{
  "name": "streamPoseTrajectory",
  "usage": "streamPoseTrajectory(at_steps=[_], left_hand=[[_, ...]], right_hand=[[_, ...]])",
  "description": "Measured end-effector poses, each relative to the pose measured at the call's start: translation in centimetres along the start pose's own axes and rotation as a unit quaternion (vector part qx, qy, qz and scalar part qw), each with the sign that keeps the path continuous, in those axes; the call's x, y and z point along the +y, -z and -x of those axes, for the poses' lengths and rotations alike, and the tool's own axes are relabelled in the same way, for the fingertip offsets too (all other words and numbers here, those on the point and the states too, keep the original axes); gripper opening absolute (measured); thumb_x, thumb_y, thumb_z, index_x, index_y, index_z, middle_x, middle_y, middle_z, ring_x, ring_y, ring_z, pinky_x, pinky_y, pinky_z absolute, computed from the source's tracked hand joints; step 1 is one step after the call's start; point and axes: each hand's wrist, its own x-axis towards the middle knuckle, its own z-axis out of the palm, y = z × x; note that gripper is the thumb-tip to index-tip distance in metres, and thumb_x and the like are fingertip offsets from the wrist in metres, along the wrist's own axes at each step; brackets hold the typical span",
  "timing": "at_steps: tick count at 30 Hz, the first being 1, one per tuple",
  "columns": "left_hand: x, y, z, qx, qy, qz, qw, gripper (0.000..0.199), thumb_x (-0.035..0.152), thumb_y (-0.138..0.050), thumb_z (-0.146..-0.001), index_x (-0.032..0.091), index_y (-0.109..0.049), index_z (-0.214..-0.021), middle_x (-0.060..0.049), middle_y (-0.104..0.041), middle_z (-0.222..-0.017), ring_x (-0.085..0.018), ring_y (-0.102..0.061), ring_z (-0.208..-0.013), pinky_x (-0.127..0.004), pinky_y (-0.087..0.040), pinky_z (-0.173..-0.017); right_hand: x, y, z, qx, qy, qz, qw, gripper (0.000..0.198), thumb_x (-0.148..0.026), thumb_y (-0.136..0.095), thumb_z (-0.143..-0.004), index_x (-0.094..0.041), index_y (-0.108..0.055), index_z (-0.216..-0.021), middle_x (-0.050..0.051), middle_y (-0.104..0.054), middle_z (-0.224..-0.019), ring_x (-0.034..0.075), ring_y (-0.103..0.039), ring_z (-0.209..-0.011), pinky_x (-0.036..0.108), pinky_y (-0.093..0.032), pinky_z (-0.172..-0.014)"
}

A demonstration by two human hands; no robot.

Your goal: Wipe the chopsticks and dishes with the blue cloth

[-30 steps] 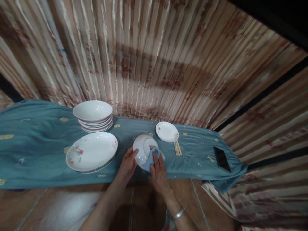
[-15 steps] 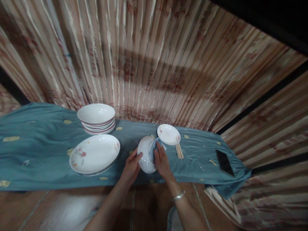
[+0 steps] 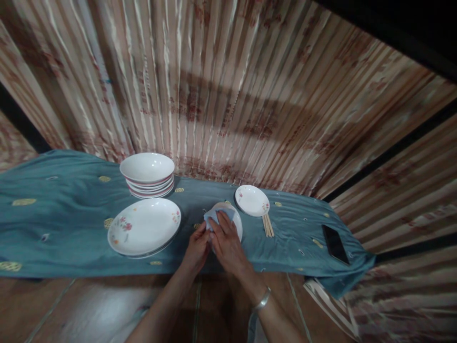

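Observation:
A shiny white bowl (image 3: 238,226) is between my two hands over the near edge of the cloth-covered surface. My left hand (image 3: 197,246) grips its left side, with fingers closed at the rim. A light blue cloth (image 3: 211,216) lies bunched against the bowl. My right hand (image 3: 225,240) is closed on this cloth and presses it to the bowl near my left fingers. The hands and cloth hide much of the bowl. Right of it sits a small flowered plate (image 3: 253,200), with several wooden chopsticks (image 3: 268,226) just below.
Oval flowered plates (image 3: 144,226) are stacked at the left. Behind them stands a stack of red-rimmed dishes with a bowl (image 3: 147,167) on top. A black phone (image 3: 334,244) lies at the right on the teal cloth cover (image 3: 64,214). A patterned curtain (image 3: 214,95) hangs behind.
My right hand and the blue cloth have moved left across the bowl, close to my left hand. The bowl has turned in my hands; less of its white surface shows.

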Motion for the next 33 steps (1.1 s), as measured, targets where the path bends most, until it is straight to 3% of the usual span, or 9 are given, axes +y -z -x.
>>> streamPoseTrajectory(at_steps=[3,7,13,16,22,26,33], left_hand=[[-0.1,-0.2,0.1,-0.003,-0.001,0.005,1.000,0.032,0.022,-0.082,-0.052,0.019,-0.074,-0.083,-0.006,-0.074,-0.090,-0.025,-0.064,-0.098,-0.033,-0.048,-0.087],[0.1,-0.5,0.2,-0.025,0.017,-0.007,1.000,0.040,0.022,-0.080,-0.057,0.017,-0.073,-0.096,-0.007,-0.074,-0.089,-0.026,-0.064,-0.098,-0.036,-0.048,-0.086],[0.2,-0.5,0.3,-0.017,0.020,-0.032,0.999,0.055,0.027,-0.081,-0.057,0.015,-0.069,-0.110,-0.010,-0.074,-0.096,-0.028,-0.065,-0.095,-0.038,-0.049,-0.084],[0.2,-0.5,0.4,-0.022,0.020,-0.039,0.999,0.059,0.029,-0.081,-0.057,0.014,-0.068,-0.112,-0.011,-0.073,-0.097,-0.028,-0.065,-0.095,-0.038,-0.049,-0.084],[0.2,-0.6,0.4,-0.012,0.021,-0.037,0.999,0.059,0.029,-0.082,-0.056,0.014,-0.068,-0.111,-0.010,-0.074,-0.096,-0.029,-0.065,-0.097,-0.038,-0.050,-0.085],[0.1,-0.5,0.2,0.004,0.026,-0.028,0.999,0.057,0.029,-0.083,-0.053,0.014,-0.069,-0.107,-0.009,-0.074,-0.090,-0.028,-0.066,-0.095,-0.039,-0.050,-0.085],[-0.1,-0.5,0.2,-0.012,0.018,-0.018,1.000,0.057,0.028,-0.082,-0.056,0.014,-0.068,-0.109,-0.008,-0.074,-0.093,-0.028,-0.065,-0.098,-0.039,-0.049,-0.089]], right_hand=[[0.3,0.5,-1.5,-0.015,0.018,0.018,1.000,0.041,-0.027,-0.033,-0.096,-0.020,-0.046,-0.134,0.011,-0.041,-0.144,0.025,-0.028,-0.137,0.051,-0.029,-0.107],[1.8,0.7,-3.8,0.000,-0.001,0.018,1.000,0.038,-0.029,-0.033,-0.096,-0.019,-0.052,-0.128,0.012,-0.047,-0.138,0.024,-0.036,-0.132,0.050,-0.029,-0.107],[5.1,-0.4,-5.3,0.063,-0.033,-0.113,0.991,0.038,-0.030,-0.033,-0.096,-0.016,-0.057,-0.121,0.013,-0.059,-0.122,0.021,-0.049,-0.119,0.042,-0.036,-0.104],[6.7,-1.1,-5.1,0.086,-0.091,-0.182,0.975,0.039,-0.033,-0.034,-0.095,-0.016,-0.059,-0.118,0.012,-0.063,-0.116,0.021,-0.054,-0.112,0.041,-0.039,-0.102],[8.7,-2.9,-2.4,0.110,-0.209,-0.215,0.948,0.050,-0.040,-0.028,-0.094,-0.012,-0.053,-0.126,0.014,-0.056,-0.129,0.022,-0.049,-0.122,0.041,-0.034,-0.107],[8.0,-4.1,0.2,0.127,-0.279,-0.210,0.928,0.057,-0.044,-0.028,-0.092,-0.008,-0.045,-0.133,0.017,-0.047,-0.138,0.023,-0.041,-0.129,0.042,-0.029,-0.109],[3.5,-4.5,3.7,0.144,-0.382,-0.222,0.886,0.070,-0.052,-0.027,-0.091,-0.006,-0.028,-0.143,0.019,-0.028,-0.150,0.026,-0.022,-0.140,0.045,-0.020,-0.112]])
